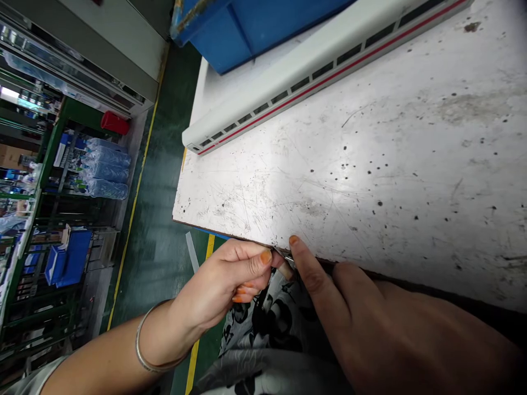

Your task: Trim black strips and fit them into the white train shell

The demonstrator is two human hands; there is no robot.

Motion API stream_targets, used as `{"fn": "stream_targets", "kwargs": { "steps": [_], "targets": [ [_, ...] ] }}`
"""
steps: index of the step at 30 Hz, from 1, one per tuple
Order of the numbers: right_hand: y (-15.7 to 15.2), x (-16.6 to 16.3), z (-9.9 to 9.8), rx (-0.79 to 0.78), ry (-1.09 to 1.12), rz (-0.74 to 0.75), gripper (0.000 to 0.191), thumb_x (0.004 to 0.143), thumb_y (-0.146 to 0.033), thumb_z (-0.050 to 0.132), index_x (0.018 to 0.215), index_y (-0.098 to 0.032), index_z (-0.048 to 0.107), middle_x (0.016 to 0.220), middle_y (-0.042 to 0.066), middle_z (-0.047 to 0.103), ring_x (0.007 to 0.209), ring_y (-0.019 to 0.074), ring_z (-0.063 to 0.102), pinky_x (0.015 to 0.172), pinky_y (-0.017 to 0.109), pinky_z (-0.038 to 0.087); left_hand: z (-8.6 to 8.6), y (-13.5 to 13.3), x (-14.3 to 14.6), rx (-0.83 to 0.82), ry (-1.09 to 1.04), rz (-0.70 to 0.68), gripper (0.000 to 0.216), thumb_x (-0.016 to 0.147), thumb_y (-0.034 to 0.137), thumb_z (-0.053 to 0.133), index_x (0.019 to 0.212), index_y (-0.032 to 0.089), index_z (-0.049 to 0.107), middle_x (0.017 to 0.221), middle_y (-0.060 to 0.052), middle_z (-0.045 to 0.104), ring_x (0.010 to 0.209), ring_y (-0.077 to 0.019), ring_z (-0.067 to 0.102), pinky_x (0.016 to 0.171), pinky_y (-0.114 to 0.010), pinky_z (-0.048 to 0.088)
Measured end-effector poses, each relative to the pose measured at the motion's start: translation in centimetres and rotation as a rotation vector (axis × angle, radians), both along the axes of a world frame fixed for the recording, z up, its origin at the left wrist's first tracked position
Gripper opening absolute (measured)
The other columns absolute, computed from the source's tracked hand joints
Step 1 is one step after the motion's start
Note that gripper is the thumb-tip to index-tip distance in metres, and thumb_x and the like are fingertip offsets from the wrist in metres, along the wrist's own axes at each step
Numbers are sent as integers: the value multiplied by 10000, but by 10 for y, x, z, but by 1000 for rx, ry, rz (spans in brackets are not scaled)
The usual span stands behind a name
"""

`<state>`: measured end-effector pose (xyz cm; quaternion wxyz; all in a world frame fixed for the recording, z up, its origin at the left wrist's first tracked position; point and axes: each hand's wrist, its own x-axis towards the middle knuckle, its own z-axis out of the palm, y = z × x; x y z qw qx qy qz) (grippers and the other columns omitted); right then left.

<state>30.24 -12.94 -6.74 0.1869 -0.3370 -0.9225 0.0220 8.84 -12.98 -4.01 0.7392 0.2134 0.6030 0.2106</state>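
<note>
Pinching small metal piece (287, 266) at scratched bench (329, 175) edge, left hand (222, 280) curled round it, right hand (349, 312) touching; green floor (164, 164) below.

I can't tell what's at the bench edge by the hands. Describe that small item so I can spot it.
Find the long white strip with a red line on the scuffed bench top. At the bench's near edge, the left hand grips a small tan cylinder beside the right forefinger. Its shiny metal tip sets it apart from the dark edge and patterned cloth below.

left hand (218, 285) holds small metal item (287, 266) | right hand (341, 307) just beside it | white bench edge (230, 237)
</note>
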Motion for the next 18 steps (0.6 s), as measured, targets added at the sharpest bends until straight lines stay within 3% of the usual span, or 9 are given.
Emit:
{"fn": "stream_targets", "kwargs": {
  "steps": [6,18],
  "targets": [
    [0,2,-5,-22,-21,20,477,870,-27,425,1339,6,510,579,-31,419,448,122,276,433,278,166,1,0,1,-4,13,-4,325,903,356,620,665,141,568,520,71,270,476,-53,172,433,-197,119],
    [-1,-6,1,-3,-12,-59,489,878,-4,373,1349,60,490,559,-28,437,361,130,338,380,272,210,0,1,1,-3,8,-4,272,898,361,626,745,137,643,516,74,268,469,-52,166,424,-192,119]
  ]
}}
